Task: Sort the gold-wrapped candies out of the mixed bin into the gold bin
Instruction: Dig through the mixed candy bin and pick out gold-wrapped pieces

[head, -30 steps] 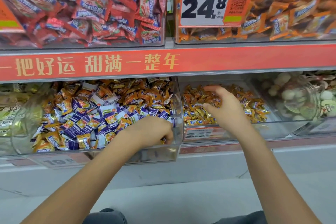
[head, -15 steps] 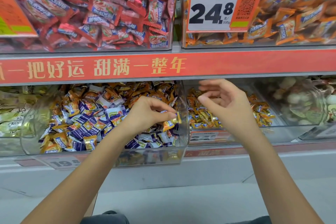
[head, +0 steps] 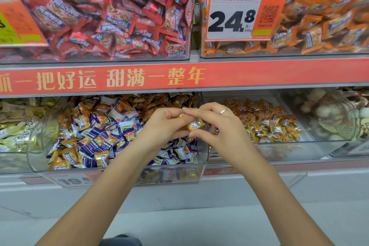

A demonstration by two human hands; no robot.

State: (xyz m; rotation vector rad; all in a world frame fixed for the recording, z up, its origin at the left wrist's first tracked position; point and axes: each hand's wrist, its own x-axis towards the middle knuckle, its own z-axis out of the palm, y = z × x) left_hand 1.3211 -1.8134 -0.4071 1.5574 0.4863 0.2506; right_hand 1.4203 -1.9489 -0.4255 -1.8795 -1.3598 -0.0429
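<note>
The clear mixed bin (head: 119, 168) on the lower shelf holds several gold, purple and white wrapped candies. To its right stands the gold bin (head: 299, 152) with a thin layer of gold-wrapped candies. My left hand (head: 159, 126) and my right hand (head: 221, 128) meet above the wall between the two bins. Both pinch a gold-wrapped candy (head: 194, 125) between their fingertips. My right hand wears a ring.
The upper shelf carries a bin of red candies (head: 111, 22) and a bin of orange candies (head: 323, 16) with a 24.8 price card (head: 235, 16). A red banner strip (head: 179, 78) runs just above my hands. A jar-like bin of round sweets (head: 335, 114) sits at far right.
My left hand lifted a gold candy out of the mixed bin and moved right. My right hand came back from the gold bin and closed its fingers on the same candy.
</note>
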